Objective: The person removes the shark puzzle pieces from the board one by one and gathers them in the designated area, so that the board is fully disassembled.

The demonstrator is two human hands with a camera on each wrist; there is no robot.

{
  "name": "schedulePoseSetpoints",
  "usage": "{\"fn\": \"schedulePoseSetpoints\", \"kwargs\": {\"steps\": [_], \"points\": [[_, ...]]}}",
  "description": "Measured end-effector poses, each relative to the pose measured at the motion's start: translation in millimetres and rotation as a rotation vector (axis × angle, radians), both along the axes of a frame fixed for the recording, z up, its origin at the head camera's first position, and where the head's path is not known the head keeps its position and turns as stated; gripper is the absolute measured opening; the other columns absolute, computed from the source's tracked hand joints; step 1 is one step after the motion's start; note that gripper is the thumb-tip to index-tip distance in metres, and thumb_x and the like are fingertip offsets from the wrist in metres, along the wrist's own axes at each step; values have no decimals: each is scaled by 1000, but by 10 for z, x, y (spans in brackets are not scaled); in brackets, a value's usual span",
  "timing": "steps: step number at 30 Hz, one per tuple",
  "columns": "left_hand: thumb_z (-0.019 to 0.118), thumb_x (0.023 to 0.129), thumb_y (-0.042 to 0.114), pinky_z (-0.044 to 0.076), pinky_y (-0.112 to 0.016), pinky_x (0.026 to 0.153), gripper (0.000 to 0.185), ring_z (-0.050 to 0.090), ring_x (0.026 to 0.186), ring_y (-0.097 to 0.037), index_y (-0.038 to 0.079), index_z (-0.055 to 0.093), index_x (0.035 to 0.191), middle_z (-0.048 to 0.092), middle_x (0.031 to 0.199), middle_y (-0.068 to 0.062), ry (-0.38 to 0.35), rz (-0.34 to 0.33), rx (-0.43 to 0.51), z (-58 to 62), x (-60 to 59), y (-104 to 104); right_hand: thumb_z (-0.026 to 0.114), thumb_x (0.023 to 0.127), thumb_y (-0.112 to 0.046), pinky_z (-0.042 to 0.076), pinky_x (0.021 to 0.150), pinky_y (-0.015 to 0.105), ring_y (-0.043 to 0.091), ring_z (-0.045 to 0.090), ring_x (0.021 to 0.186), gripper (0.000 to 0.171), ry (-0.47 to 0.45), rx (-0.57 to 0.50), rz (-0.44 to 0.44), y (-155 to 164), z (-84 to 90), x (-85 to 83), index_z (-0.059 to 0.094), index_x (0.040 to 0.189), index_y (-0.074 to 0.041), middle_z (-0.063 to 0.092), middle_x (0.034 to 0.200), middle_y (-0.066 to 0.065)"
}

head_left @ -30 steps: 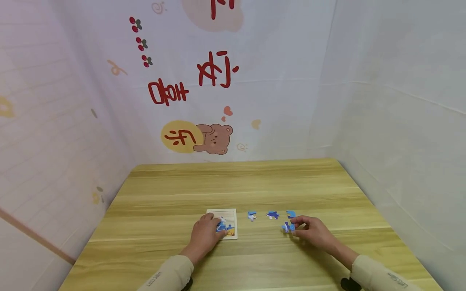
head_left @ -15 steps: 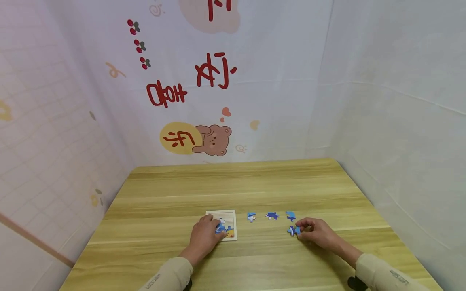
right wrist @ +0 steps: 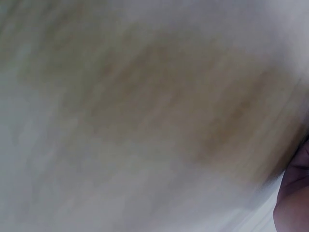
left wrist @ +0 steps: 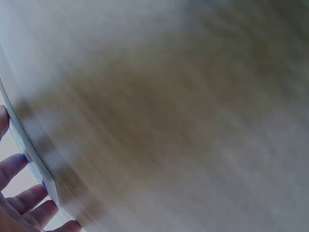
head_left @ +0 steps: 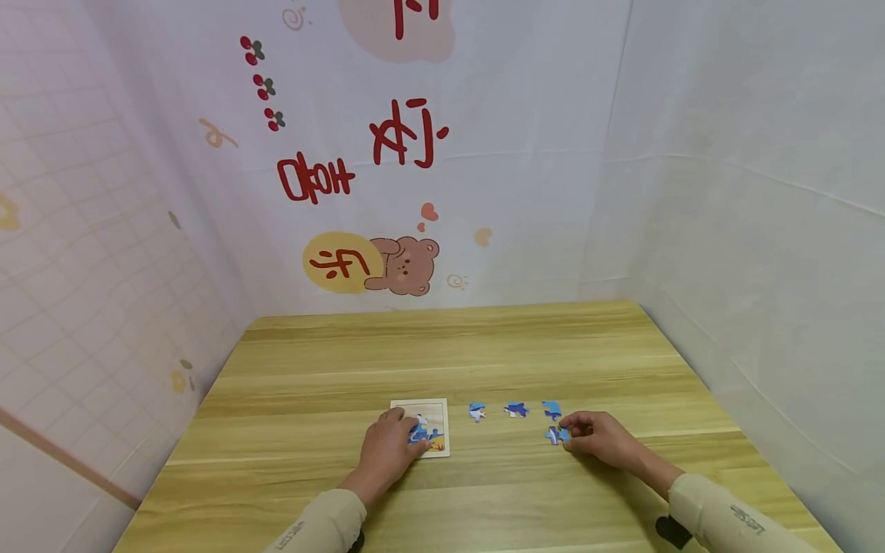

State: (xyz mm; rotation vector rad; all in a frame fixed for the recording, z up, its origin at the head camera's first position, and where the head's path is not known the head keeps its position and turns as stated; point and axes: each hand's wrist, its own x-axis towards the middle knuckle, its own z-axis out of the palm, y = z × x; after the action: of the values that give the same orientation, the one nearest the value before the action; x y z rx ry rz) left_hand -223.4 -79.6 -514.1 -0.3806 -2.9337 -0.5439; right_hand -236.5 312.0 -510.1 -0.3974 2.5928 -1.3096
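My left hand (head_left: 389, 445) rests over the left side of a small square jigsaw tray (head_left: 444, 427), its spread fingers (left wrist: 29, 198) lying on the board in the left wrist view. Part of a blue and yellow picture shows inside the tray; the rest is under the hand. Over to the right, my right hand (head_left: 600, 439) pinches a blue and white puzzle piece (head_left: 554, 435) by its right side between thumb and fingertips, low over the table. Just beyond it lies another blue piece (head_left: 551, 409). Only a bit of the right hand (right wrist: 293, 205) shows in the right wrist view.
Between the tray and the right hand lie a blue and white piece (head_left: 477, 412) and a dark blue piece (head_left: 515, 409), in a row with the far blue one. The wooden table (head_left: 442, 346) meets a printed cloth wall (head_left: 525, 230) at the back.
My right hand has shifted slightly right with the puzzle piece, which has turned and now sits just below the far blue piece. The left hand stays on the tray.
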Motion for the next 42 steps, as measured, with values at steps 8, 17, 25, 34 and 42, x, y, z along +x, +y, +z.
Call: {"fn": "schedulePoseSetpoints", "kwargs": {"steps": [8,17,25,34,42], "points": [[69,76,42,38,-52,84,47,48,107,-33,7,66,107,54,115,-16,-8,2,0,21,2,-1,71,77,-16,42,60,23,11,49,72,28,16,27,6,43,-95,-51,64,102,-4,56,82,3],[69,76,41,38,-52,84,47,49,107,-33,6,66,107,54,115,-16,-4,2,3,31,15,-10,72,76,-16,40,61,22,11,48,71,29,28,51,-11,15,-79,-43,65,102,-6,55,80,1],[69,76,42,39,-51,84,47,49,107,-33,7,66,107,54,115,-15,4,-2,-8,18,14,-14,72,77,-16,40,61,23,10,48,72,30,41,54,-13,6,-61,-19,64,104,-5,55,81,1],[69,76,42,40,-51,83,47,49,106,-32,7,65,107,54,114,-15,8,-10,-3,31,23,-14,70,78,-14,44,54,26,15,50,66,40,-23,11,-37,-12,6,10,58,113,-1,56,81,6],[68,76,45,33,-54,89,48,45,113,-34,9,65,107,52,120,-17,15,3,-19,60,30,-27,68,80,-16,44,51,27,17,52,69,35,9,-16,-59,-320,161,-29,61,112,-3,55,79,6]]}}
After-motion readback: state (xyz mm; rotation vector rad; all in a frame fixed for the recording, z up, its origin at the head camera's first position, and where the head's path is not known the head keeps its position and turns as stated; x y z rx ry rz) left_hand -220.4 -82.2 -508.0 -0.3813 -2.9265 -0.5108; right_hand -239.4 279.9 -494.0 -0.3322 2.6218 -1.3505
